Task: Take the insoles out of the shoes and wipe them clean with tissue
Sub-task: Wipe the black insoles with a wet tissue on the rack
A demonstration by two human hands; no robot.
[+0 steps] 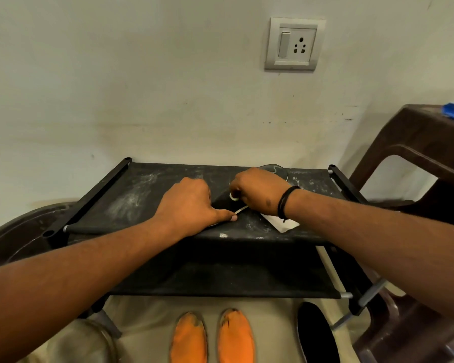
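The right hand's fingers curl round a wad of tissue, rubbing a dark insole near the shelf's back right corner; the left hand pins it with curled fingers. Wiping is under way; flipping it probably comes next. One more insole and two orange shoes lie on the floor.

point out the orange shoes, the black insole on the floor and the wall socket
orange shoes [212, 336]: head view, gap-side edge of the right shoe's toe
black insole [315, 334]: head view, middle of its dark top face
wall socket [294, 44]: head view, centre of the white plate
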